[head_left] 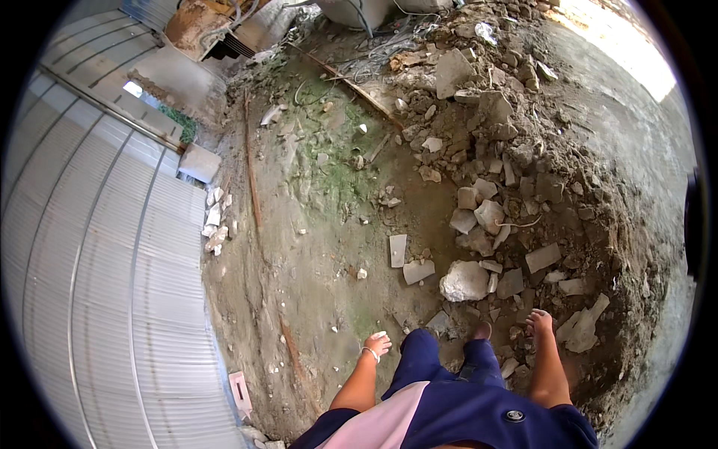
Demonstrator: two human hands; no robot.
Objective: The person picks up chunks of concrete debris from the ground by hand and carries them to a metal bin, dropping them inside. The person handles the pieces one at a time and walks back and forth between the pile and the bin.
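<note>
My left hand [377,345], with a pale band at the wrist, hangs beside my left knee. Its fingers are curled in, and a small white stone chip [381,334] shows at them. On the other side, my right hand [539,322] hangs over the rubble with loosely bent fingers apart and nothing visible in them. Ahead of my legs lies a big whitish rock [464,281]. Two flat pale tile pieces [419,272] lie to its left, and grey slab pieces [511,283] lie to its right, nearer my right hand.
A rubble heap [479,142] rises ahead and right, its edge meeting a grey concrete floor [628,97]. Corrugated metal sheeting [90,284] walls the left side. A long wooden strip [351,86] and tangled wires lie farther off. A pinkish hollow block [239,394] sits by the wall.
</note>
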